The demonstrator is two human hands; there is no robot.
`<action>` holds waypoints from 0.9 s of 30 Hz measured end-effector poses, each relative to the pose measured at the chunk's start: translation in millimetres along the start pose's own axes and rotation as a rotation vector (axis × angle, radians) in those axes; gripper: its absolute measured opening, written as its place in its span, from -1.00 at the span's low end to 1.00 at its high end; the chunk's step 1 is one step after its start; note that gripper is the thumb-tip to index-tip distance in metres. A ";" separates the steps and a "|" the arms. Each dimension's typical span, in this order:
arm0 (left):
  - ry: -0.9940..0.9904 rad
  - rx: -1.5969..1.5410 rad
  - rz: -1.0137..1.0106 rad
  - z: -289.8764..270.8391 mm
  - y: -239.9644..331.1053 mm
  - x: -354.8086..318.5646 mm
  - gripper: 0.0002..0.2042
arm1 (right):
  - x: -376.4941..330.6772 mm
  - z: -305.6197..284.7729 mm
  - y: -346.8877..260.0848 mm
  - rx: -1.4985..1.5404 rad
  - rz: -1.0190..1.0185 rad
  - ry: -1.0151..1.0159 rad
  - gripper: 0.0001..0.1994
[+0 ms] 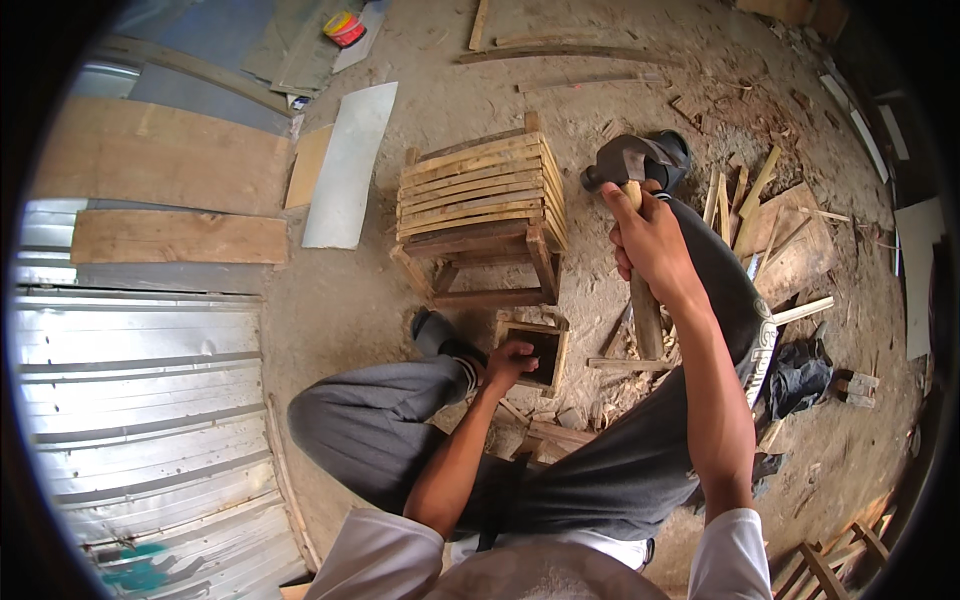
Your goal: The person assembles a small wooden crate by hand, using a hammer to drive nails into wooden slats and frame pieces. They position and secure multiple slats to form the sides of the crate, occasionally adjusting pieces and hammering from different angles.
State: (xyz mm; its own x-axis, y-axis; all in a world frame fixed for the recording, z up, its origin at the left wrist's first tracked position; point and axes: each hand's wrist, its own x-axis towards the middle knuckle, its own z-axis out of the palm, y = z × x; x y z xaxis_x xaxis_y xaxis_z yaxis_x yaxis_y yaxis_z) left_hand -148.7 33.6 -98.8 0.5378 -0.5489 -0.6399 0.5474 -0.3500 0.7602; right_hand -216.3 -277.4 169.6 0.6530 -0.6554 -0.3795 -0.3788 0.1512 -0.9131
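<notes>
My right hand (650, 245) is wrapped round the wooden handle of a hammer (648, 325), gripping it high up, close to the dark metal head. The hammer is raised over my right leg, its handle end hanging toward me. My left hand (512, 362) is closed at the left side of a small open wooden box (561, 358) between my feet. Its curled fingers reach over the box's dark opening; what they pinch, if anything, is hidden. Just beyond the box stands a slatted wooden stool-like piece (480, 200) on a dark frame.
Wood scraps and offcuts (785, 240) litter the dirt floor on the right, beside a black plastic bag (800, 378). Boards (180, 237) and corrugated metal sheets (150, 400) line the left. A pale panel (350, 165) and a red-yellow tub (344, 30) lie farther off.
</notes>
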 end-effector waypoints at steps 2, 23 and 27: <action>-0.016 0.045 0.017 -1.7 -3.4 1.3 -0.70 | -1.0 -0.2 -0.9 0.009 0.007 0.004 -0.55; 0.012 0.717 0.114 18.4 18.7 -6.9 -0.93 | -1.7 0.6 1.6 0.047 -0.001 -0.014 -0.55; -0.085 0.579 0.139 42.5 64.1 -15.8 -0.89 | -1.4 0.0 0.8 0.037 -0.010 -0.007 -0.56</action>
State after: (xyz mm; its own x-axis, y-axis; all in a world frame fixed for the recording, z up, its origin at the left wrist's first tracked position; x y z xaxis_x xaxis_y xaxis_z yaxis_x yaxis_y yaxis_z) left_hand -149.4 -12.5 -35.2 0.5130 -0.6698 -0.5369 0.0240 -0.6140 0.7889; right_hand -217.5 -276.4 169.4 0.6611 -0.6521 -0.3710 -0.3476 0.1720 -0.9218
